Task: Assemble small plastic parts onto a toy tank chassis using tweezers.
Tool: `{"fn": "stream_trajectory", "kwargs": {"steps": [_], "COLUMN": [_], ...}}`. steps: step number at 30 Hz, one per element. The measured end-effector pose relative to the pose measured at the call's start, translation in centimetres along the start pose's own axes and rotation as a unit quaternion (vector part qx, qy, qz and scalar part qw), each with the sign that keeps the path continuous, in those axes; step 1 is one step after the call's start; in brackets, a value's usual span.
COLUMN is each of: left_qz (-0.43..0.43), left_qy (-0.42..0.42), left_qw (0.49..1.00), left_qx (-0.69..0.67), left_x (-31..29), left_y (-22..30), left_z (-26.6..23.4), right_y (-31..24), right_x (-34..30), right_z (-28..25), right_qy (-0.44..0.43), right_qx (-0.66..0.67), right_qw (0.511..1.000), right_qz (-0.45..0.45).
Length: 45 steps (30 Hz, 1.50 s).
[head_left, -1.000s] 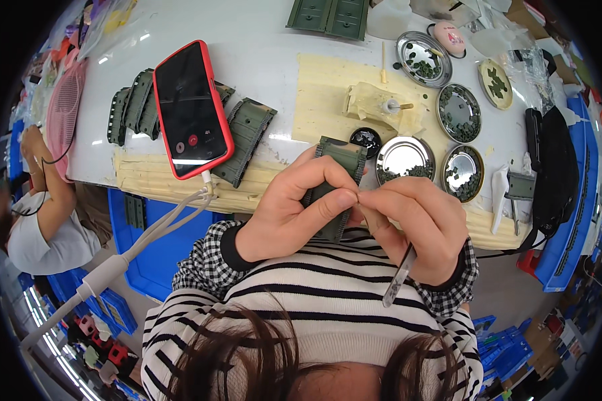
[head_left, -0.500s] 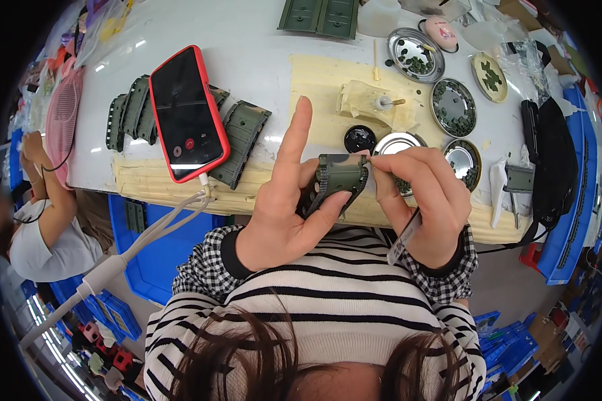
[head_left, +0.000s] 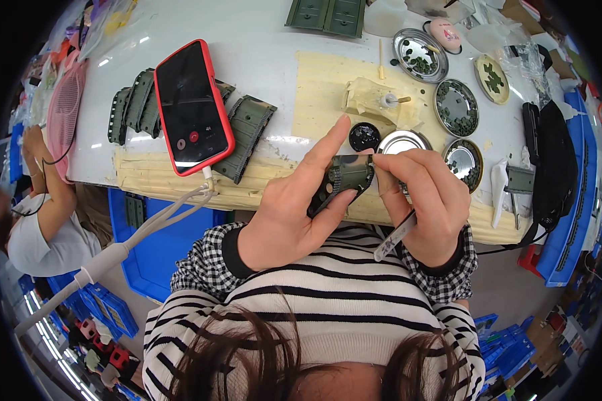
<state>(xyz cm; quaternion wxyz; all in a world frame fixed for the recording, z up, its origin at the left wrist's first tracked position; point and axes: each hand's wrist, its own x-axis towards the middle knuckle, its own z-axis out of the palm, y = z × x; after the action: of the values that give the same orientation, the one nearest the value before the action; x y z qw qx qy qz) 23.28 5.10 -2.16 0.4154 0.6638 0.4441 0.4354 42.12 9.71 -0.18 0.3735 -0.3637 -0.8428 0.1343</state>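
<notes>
My left hand holds a small camouflage-green model part between thumb and fingers, its index finger stretched out above it. Thumb and fingertips of my right hand are pinched together at the part's right edge; whatever lies between them is too small to make out. A flat metal tool, perhaps tweezers, is tucked in the right palm, its end sticking out toward my striped top. Just beyond the part stand a small black pot of dark contents and a round metal dish, partly hidden by my right hand.
A red-cased phone leans over several green curved parts at left. Round dishes with small green pieces stand at right, near a paper-wrapped block. A grey cable crosses the table's front edge. Another person sits at far left.
My left index finger has tilted to the right over the part. The metal tool's end has swung slightly left and now shows more. The pinch at the part's edge stays.
</notes>
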Motion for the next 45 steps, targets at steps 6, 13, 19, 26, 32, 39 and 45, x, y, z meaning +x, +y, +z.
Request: {"fn": "stream_trajectory", "kwargs": {"steps": [6, 13, 19, 26, 32, 39, 45], "left_qz": [-0.05, -0.049, -0.042, -0.039, -0.034, -0.073, -0.065], "left_qy": [0.006, -0.003, -0.002, 0.009, -0.009, -0.034, -0.012], "left_qw": [0.997, 0.997, 0.997, 0.998, 0.999, 0.992, 0.992], "left_qx": [-0.066, -0.067, -0.057, -0.056, -0.025, -0.095, -0.107], "left_x": [-0.2, -0.2, -0.3, -0.2, -0.4, -0.2, -0.1], "left_y": [0.4, 0.6, 0.4, 0.4, 0.3, 0.8, 0.9], "left_z": [0.2, 0.2, 0.3, 0.4, 0.2, 0.1, 0.4], "right_y": [0.0, 0.0, 0.0, 0.0, 0.1, 0.5, 0.5], "right_x": [-0.2, -0.3, -0.3, -0.7, -1.1, -1.0, -1.5], "right_z": [0.0, -0.1, -0.3, -0.4, -0.4, -1.2, -0.2], "right_qy": [0.013, 0.019, 0.0, -0.023, -0.045, -0.052, 0.001], "right_qx": [0.011, 0.013, 0.006, 0.023, 0.031, 0.026, -0.012], "right_qw": [1.0, 1.0, 1.0, 0.999, 0.998, 0.998, 0.998], "right_qz": [-0.005, -0.008, -0.013, -0.01, -0.017, -0.039, -0.059]}}
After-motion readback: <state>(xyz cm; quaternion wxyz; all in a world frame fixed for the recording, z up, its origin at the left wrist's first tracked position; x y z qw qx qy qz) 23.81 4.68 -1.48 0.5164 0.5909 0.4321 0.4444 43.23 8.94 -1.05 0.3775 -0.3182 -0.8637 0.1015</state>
